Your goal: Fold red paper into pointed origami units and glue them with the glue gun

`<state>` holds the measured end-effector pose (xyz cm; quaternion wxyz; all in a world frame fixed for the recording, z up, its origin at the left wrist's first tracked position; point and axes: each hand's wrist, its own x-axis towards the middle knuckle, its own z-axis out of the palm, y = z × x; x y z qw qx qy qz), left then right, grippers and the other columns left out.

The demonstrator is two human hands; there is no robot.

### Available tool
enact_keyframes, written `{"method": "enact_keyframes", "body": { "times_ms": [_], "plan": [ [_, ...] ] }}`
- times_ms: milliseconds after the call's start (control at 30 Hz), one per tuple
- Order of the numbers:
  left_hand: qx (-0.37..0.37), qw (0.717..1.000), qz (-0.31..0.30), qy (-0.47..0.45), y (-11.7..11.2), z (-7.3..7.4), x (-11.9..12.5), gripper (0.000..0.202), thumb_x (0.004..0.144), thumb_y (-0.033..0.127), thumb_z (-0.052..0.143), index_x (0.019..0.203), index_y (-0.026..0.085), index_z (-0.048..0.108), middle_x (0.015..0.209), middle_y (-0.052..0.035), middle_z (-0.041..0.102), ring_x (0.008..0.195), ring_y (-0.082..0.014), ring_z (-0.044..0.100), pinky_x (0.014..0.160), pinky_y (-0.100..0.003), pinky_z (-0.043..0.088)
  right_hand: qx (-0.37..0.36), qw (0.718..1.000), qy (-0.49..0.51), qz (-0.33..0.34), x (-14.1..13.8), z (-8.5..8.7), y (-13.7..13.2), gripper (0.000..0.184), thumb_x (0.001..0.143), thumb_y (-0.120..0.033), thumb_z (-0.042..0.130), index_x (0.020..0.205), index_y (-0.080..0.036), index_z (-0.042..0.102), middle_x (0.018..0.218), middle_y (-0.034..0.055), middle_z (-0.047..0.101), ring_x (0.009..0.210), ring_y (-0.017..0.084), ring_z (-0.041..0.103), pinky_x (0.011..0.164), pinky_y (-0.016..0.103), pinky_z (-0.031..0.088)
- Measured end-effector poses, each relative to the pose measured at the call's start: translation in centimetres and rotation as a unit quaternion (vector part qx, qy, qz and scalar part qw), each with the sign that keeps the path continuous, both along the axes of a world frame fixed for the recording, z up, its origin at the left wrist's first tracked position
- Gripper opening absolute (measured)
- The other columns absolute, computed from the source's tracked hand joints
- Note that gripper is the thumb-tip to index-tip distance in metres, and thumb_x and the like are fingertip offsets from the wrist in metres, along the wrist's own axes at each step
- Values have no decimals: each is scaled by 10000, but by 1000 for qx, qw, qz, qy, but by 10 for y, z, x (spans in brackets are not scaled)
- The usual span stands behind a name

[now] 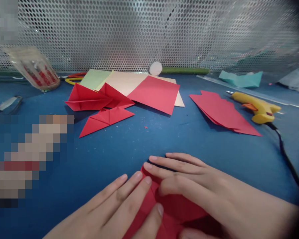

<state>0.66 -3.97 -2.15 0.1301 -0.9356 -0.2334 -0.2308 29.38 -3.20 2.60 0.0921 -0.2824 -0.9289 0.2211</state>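
Note:
At the bottom middle, a partly folded sheet of red paper (173,209) lies between my hands, with creases showing on it. My left hand (122,205) rests on its left side, fingers outstretched and thumb on the surface. My right hand (209,189) reaches over the upper right edge. Its outer fingers extend along the far corner, the index finger bends against a red flap, and the thumb shows low at the bottom edge. The paper's right part is hidden beneath this hand. Farther off stand folded red paper pieces (107,119).
Flat red sheets (220,113) lie at right beside a yellow glue gun (255,104) with a black cord. Behind are a red square (155,94), cream paper (124,83) and green paper (93,79). A plastic cup (33,68) stands back left. A perforated metal screen (139,36) borders the table.

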Motion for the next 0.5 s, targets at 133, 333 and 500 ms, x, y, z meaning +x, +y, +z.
{"method": "enact_keyframes", "body": {
  "times_ms": [133,333,500],
  "plan": [
    [17,999,-33,-36,0,-3,-6,446,1188,143,402,1474,282,715,1528,-11,725,1660,-193,424,1364,-360,358,6,1000,13,-4,-1,-3,-1,424,1123,-445,610,1431,-167,699,1748,169,506,1631,300,486,1372,505,331],
    [17,998,-36,-53,0,3,-4,437,1208,143,398,1370,309,768,1445,31,768,1684,-146,361,1370,-311,312,53,996,70,-26,-3,-18,-8,512,1087,-400,631,1535,-153,648,1697,143,584,1618,237,512,1405,408,219],
    [8,998,-43,-53,-1,2,-5,473,1192,109,362,1320,293,779,1405,22,788,1671,-147,388,1359,-306,337,107,991,70,-31,-8,-28,-13,489,1076,-326,547,1505,-117,655,1682,156,605,1627,230,499,1410,397,201]
  ]
}}
